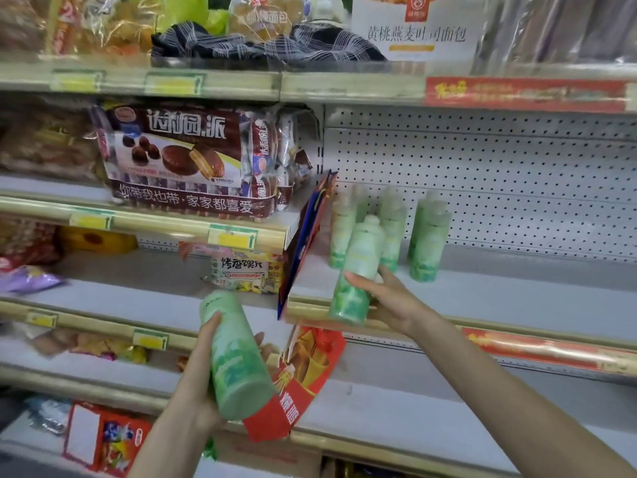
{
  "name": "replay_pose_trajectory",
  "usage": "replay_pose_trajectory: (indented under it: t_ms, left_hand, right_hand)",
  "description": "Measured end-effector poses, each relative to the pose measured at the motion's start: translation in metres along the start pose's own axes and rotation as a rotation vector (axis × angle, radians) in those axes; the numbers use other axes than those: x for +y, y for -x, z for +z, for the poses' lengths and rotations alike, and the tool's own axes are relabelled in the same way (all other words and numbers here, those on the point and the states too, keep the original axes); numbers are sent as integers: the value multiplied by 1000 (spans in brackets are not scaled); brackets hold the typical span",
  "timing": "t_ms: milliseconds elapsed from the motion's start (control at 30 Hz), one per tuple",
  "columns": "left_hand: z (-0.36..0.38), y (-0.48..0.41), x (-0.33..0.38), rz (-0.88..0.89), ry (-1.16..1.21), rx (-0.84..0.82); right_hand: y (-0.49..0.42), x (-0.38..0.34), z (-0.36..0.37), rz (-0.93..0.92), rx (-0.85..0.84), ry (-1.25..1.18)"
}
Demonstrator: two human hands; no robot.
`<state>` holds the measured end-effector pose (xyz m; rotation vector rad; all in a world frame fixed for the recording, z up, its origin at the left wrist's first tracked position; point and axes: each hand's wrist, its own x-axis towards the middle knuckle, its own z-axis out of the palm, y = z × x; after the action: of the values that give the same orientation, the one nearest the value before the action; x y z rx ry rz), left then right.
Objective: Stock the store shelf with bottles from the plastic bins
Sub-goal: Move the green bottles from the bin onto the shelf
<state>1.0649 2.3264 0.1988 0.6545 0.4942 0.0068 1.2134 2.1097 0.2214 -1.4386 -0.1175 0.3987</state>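
Two held: our right hand point(387, 300) grips bottle point(358, 267), tilted toward row point(429, 236) on shelf point(499, 294); left hand point(194, 372) grips spare point(238, 357), ready.

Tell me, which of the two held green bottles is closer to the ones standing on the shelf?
The tilted bottle in the right hand, at the shelf edge just before the standing bottles. The left hand holds the other bottle lower and leftward.

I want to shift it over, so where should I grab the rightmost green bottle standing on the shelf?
Grip the rightmost green bottle round its straight middle, coming from the front right. It stands upright, its neck narrows, and other bottles stand on its left.
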Motion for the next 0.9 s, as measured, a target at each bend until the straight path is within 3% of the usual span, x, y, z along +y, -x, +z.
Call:
replay_pose_trajectory:
  t_ms: [133, 300, 733, 900]
  left_hand:
    - [5, -16, 7, -70, 27, 4]
    - [18, -25, 10, -90, -24, 15]
    - [13, -43, 6, -86, -99, 54]
    - [20, -41, -1, -135, -154, 26]
  right_hand:
    - [-41, -15, -9, -191, 107, 347]
    - [-78, -15, -10, -247, 121, 545]
    - [-113, 17, -19, -269, -44, 464]
    - [-102, 21, -20, -234, 11, 512]
